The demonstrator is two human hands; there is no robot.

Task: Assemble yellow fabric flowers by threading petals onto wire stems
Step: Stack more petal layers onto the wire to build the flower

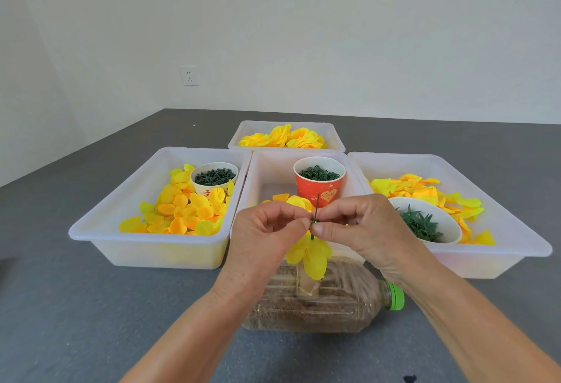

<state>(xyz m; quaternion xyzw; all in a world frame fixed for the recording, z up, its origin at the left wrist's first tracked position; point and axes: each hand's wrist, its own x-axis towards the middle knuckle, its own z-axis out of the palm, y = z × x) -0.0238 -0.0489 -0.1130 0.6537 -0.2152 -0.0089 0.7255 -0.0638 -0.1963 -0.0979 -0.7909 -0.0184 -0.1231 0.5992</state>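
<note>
My left hand (267, 230) and my right hand (358, 224) meet in front of the middle tray, both pinching a thin green wire stem (316, 203) that points upward. Yellow fabric petals (314, 256) hang on the stem just below my fingertips. A small green piece sits on the stem between my thumbs, mostly hidden. Loose yellow petals (182, 212) fill the left tray (145, 243). More petals (425, 191) lie in the right tray (516, 249).
A red cup (318, 191) of green rings stands in the middle tray (273, 167). A white cup (214, 177) of green parts is in the left tray, a white bowl (425, 221) of green leaves in the right. Finished flowers (285, 136) fill the far tray. A plastic bottle (318, 300) lies under my hands.
</note>
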